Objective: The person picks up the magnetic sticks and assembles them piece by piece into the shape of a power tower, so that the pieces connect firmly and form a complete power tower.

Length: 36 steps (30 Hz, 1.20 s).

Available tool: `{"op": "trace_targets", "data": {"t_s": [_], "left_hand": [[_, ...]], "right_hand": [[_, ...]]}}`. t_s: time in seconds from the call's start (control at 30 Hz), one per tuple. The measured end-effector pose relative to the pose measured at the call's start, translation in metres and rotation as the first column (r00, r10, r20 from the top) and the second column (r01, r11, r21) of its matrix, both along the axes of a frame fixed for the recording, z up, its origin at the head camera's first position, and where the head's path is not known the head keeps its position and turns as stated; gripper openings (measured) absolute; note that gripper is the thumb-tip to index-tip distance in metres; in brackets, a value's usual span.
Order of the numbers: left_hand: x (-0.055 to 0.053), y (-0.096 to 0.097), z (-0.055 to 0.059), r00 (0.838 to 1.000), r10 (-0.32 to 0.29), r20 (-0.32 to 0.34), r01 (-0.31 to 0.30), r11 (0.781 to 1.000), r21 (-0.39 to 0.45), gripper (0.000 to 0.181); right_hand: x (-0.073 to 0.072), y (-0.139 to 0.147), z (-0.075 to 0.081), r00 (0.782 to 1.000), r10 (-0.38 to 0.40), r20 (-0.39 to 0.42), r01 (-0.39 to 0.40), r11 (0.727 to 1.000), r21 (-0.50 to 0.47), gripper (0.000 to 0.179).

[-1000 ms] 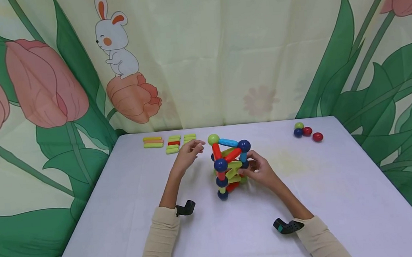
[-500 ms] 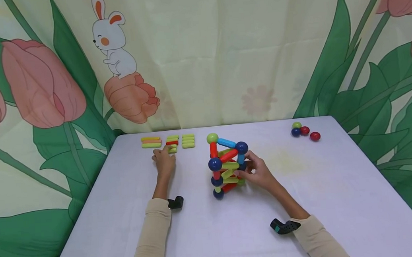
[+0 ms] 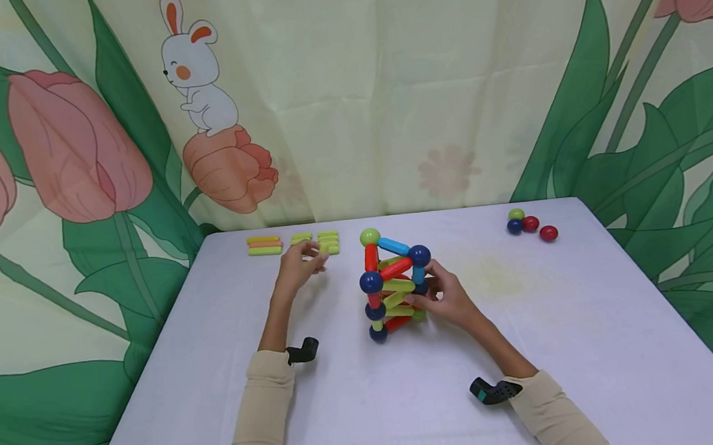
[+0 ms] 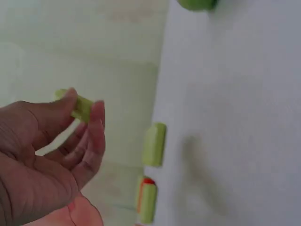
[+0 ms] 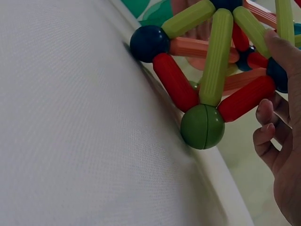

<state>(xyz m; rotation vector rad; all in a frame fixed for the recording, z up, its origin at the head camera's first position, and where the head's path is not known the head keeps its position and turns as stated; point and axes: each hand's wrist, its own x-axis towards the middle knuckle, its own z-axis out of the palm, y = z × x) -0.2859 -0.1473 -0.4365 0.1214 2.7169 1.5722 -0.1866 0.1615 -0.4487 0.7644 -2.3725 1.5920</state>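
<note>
A yellow-green magnetic stick [image 4: 83, 109] is pinched between the thumb and fingers of my left hand [image 3: 296, 268], just in front of the stick rows. Upright on the table stands a tower of magnetic sticks and balls [image 3: 399, 286], with red, blue and yellow-green sticks between mostly dark blue balls. A light green ball [image 3: 370, 237] tops its left side. My right hand [image 3: 451, 300] grips the tower's right side with thumb and fingers. Seen from the right wrist, a green ball [image 5: 202, 126] joins red and yellow-green sticks low on the tower.
Yellow, orange and yellow-green sticks [image 3: 264, 247] lie at the table's back left. Another row of yellow-green sticks [image 3: 328, 234] lies right of them, partly behind my left hand. Several loose balls [image 3: 530, 224] sit at the back right. A printed curtain [image 3: 335, 100] hangs behind.
My left hand first went left from beside the tower to the middle stick row. Now it has come up and back rightward with a yellow-green stick. My right hand has stayed on the tower.
</note>
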Motion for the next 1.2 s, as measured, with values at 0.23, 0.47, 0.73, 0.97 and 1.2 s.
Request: {"op": "trace_targets", "data": {"t_s": [0.23,0.47,0.73,0.97,1.2], "left_hand": [[0.025,0.042,0.062,0.976,-0.128,-0.177,0.179,0.932,0.314,0.035],[0.038,0.067,0.082,0.935,-0.196,-0.294,0.282,0.916,0.285,0.031],[0.038,0.073,0.074,0.93,-0.207,-0.304,0.282,0.931,0.23,0.029],[0.03,0.064,0.065,0.95,-0.162,-0.268,0.236,0.934,0.268,0.038],[0.005,0.047,0.03,0.998,-0.04,-0.054,0.045,0.995,0.091,0.027]], "right_hand": [[0.0,0.001,0.0,1.0,-0.007,-0.007,0.007,1.0,0.012,0.046],[0.0,0.002,-0.001,0.998,0.001,-0.064,-0.001,1.0,0.0,0.045],[0.001,0.003,-0.002,0.992,0.017,-0.122,-0.019,1.0,-0.011,0.038],[0.0,0.001,-0.003,0.991,0.009,-0.134,-0.011,1.0,-0.016,0.037],[0.001,-0.001,-0.005,0.979,-0.03,-0.2,0.026,0.999,-0.023,0.041]]}}
